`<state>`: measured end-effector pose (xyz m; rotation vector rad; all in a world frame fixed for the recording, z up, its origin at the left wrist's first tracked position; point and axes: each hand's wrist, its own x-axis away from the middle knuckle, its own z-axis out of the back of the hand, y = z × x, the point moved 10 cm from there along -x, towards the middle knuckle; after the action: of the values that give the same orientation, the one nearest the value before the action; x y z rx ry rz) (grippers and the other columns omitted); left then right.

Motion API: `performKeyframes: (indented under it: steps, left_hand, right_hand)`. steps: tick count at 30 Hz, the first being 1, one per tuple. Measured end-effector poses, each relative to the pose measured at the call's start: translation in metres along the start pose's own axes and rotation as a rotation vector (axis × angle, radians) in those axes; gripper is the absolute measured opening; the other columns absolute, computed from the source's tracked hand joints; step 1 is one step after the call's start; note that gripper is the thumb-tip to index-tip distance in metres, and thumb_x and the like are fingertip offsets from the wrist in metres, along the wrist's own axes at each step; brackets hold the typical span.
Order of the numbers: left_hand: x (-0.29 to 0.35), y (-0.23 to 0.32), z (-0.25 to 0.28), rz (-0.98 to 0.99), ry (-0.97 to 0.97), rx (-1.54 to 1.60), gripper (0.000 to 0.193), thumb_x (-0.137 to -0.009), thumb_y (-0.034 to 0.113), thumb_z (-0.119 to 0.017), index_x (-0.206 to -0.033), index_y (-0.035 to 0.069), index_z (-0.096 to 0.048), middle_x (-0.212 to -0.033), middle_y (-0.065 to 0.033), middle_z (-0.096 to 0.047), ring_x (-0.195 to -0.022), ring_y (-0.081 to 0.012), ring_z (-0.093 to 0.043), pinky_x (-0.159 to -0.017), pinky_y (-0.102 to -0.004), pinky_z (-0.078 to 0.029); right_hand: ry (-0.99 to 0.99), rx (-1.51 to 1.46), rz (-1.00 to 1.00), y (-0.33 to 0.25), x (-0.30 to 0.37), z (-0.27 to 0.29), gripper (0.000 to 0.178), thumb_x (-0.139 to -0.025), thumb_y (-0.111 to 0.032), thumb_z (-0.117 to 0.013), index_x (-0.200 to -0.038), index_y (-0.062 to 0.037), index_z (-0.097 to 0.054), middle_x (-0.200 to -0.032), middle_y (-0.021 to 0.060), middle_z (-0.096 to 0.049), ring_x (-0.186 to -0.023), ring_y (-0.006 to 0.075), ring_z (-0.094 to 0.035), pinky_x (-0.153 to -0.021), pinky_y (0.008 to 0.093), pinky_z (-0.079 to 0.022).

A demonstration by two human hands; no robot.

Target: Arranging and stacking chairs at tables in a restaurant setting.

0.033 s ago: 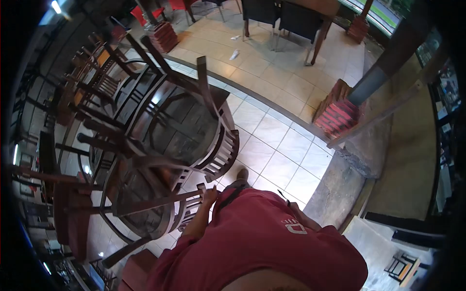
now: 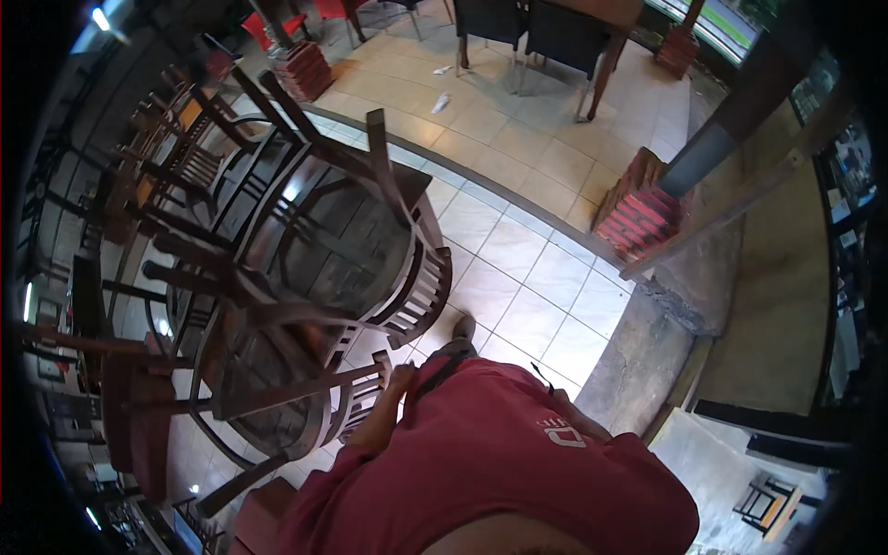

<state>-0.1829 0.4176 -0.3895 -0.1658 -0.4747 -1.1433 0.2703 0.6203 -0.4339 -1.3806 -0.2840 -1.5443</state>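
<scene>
My left hand (image 2: 401,377) hangs beside my hip, close to the leg end of an upturned wooden chair (image 2: 268,393). Its fingers are small and blurred, so I cannot see whether they touch the chair. My right hand (image 2: 561,400) is at my other side, mostly hidden by my red shirt (image 2: 481,444). Just in front of it a thin black cord-like piece (image 2: 539,372) sticks out; its hold is unclear. Another dark wooden chair (image 2: 342,250) lies upside down further off, its legs pointing up and its slatted curved back toward me.
More stacked chairs and tables (image 2: 190,139) fill the left side. A brick-based post (image 2: 638,217) with a slanting wooden beam stands at right, near a rough concrete ledge (image 2: 638,361). Black chairs (image 2: 564,37) stand at a far table. White litter (image 2: 441,103) lies on the tiles.
The view has shifted slightly, so the chairs and post sit a little further left. My left hand has drawn slightly away from the chair's leg end. My right hand looks unchanged.
</scene>
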Motion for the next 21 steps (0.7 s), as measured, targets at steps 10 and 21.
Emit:
performKeyframes:
  steps: [10,21]
  left_hand:
    - [-0.077,0.028,0.082,0.108,-0.157,0.604,0.046,-0.097,0.043,-0.050,-0.105,0.003,-0.071,-0.109,-0.0262,-0.069,-0.105,-0.0423,-0.066,-0.086,-0.0519,-0.051]
    - [0.112,-0.038,0.152,0.815,0.529,0.899,0.051,-0.093,0.048,-0.061,-0.100,-0.001,-0.073,-0.101,-0.0226,-0.073,-0.098,-0.0396,-0.069,-0.089,-0.0478,-0.051]
  right_hand:
    - [-0.065,0.145,0.165,-0.089,-0.029,0.018,0.052,-0.100,-0.044,-0.052,-0.086,0.0030,-0.069,-0.073,0.0159,-0.069,-0.065,0.0231,-0.067,-0.057,0.0351,-0.049]
    - [-0.409,0.082,0.463,-0.371,0.054,-0.130,0.058,-0.101,-0.047,-0.055,-0.142,-0.0068,-0.046,-0.129,0.0136,-0.062,-0.109,0.0258,-0.065,-0.086,0.0402,-0.055]
